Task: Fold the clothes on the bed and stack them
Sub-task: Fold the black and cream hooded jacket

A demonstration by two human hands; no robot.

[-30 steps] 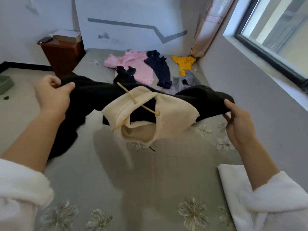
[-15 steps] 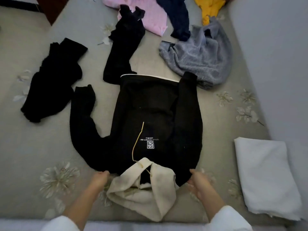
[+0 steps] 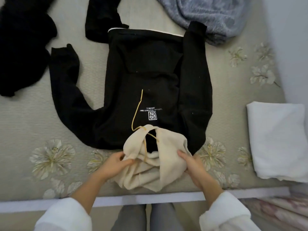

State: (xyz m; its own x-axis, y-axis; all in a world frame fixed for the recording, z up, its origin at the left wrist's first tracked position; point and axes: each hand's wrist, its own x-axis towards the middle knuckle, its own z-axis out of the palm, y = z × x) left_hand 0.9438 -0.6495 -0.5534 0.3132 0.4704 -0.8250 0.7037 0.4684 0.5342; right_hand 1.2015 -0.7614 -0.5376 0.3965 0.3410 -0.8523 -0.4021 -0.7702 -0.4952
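Black hoodie [image 3: 150,72] lies flat, front up, on bed [image 3: 33,122], cream hood [image 3: 168,147] at near edge. Left hand [image 3: 115,164] pinches hood's left side; right hand [image 3: 193,165] grips its right side, fingers curled. Folded white cloth [image 3: 280,140] lies right, apart.

Black hoodie [image 3: 150,77] with a cream hood [image 3: 150,162], yellow drawstring [image 3: 137,110] and white chest logo [image 3: 152,115]; grey bedcover [image 3: 33,122] with pale flower print; fuzzy blue-grey garment [image 3: 208,14] far right; white folded cloth [image 3: 278,139] right; white sleeves [image 3: 63,215] near
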